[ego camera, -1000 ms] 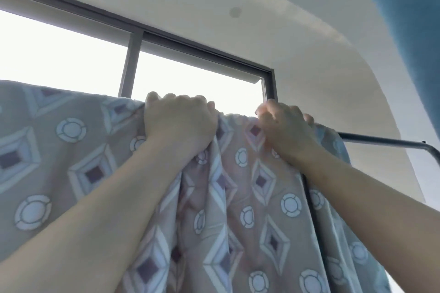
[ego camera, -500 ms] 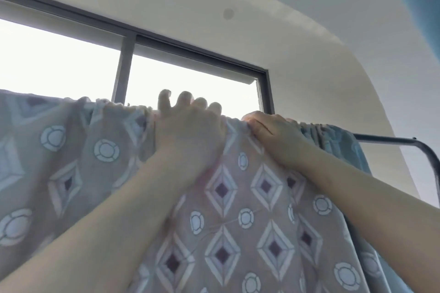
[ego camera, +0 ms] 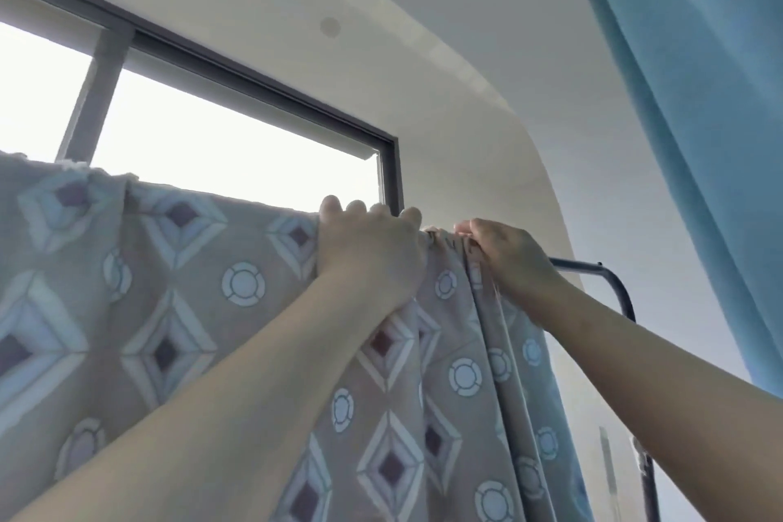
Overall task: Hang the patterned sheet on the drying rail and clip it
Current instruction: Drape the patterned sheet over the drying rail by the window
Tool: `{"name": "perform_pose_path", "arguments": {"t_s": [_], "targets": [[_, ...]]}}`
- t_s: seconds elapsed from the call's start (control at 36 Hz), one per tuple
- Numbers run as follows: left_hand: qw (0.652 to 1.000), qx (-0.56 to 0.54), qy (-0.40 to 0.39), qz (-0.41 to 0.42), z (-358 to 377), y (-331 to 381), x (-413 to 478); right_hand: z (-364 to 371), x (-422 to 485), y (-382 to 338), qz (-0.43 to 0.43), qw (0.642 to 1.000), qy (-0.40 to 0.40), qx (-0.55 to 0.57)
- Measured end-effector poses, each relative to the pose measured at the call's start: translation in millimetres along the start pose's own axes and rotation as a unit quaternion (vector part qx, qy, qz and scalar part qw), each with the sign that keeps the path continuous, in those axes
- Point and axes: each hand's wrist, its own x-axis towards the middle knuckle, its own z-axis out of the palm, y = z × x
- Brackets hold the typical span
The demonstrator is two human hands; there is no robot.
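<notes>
The patterned sheet (ego camera: 178,309), beige with white diamonds and circles, hangs over the drying rail (ego camera: 593,267) and covers most of it. Only the rail's dark right end shows, bending down at the corner. My left hand (ego camera: 368,254) grips the sheet's top edge over the rail, fingers curled over the far side. Just to its right, my right hand (ego camera: 508,259) pinches a bunched fold of the sheet at the rail. The cloth between my hands is gathered into pleats. No clip is visible.
A dark-framed window (ego camera: 254,89) glows bright behind the rail. A blue curtain (ego camera: 699,119) hangs at the right, close to the rail's end. White wall and ceiling (ego camera: 487,55) lie above.
Both hands have shifted right along the rail with the sheet. The cloth left of my left hand now lies flatter, and the gathers sit between my hands. The view has swung right, showing more curtain.
</notes>
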Motion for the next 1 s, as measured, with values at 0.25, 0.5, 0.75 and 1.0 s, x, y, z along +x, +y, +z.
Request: {"name": "perform_pose_path", "arguments": {"t_s": [0.25,0.5,0.75,1.0], "targets": [[0.998,0.008,0.068,0.003,16.2,6.8,12.1,-0.6,9.0,28.7,0.010,0.998,0.030,-0.062],[0.991,0.053,0.118,0.017,21.1,8.3,13.3,-25.1,24.8,31.6,0.203,0.958,-0.006,0.202],[0.992,0.031,0.123,-0.012,22.7,13.8,15.7,-37.9,39.4,54.0,0.122,0.976,0.157,0.088],[0.992,0.018,0.122,-0.018,20.9,17.6,15.7,-56.3,35.6,63.3,0.103,0.979,0.175,0.031]]}}
